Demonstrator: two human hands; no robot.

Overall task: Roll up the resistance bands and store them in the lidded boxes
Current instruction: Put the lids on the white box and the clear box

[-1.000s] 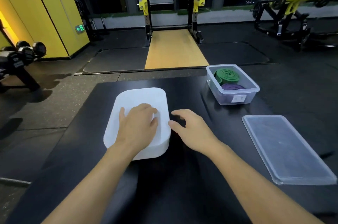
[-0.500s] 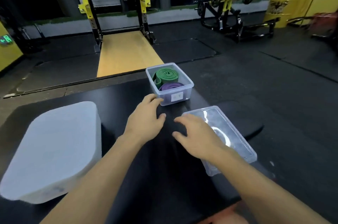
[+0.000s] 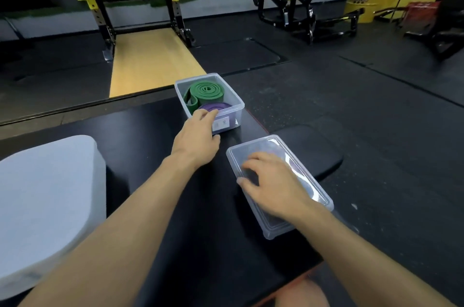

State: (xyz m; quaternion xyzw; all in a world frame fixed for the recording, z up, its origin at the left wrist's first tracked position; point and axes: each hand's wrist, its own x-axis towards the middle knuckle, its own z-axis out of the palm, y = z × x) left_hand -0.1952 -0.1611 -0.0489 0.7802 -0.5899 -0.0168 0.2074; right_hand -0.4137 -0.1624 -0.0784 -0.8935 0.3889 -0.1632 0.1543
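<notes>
Resistance bands (image 3: 206, 92) lie rolled inside the clear box (image 3: 233, 118), whose near rim our left grip (image 3: 197, 134) clasps. Just near-right of the box, our right grip (image 3: 273, 181) rests spread-fingered, holding nothing, on the lid (image 3: 266, 148), whose long axis slants toward the box.

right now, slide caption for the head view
Left hand grips the near rim of the open box holding a green band and purple band, right hand on the lid.

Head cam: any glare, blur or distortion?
Head view: a curved reflection glares on the clear plastic lid under the right hand; straight lines bow toward the edges; the white lidded box at left is washed out; overall lighting is dim.
</notes>
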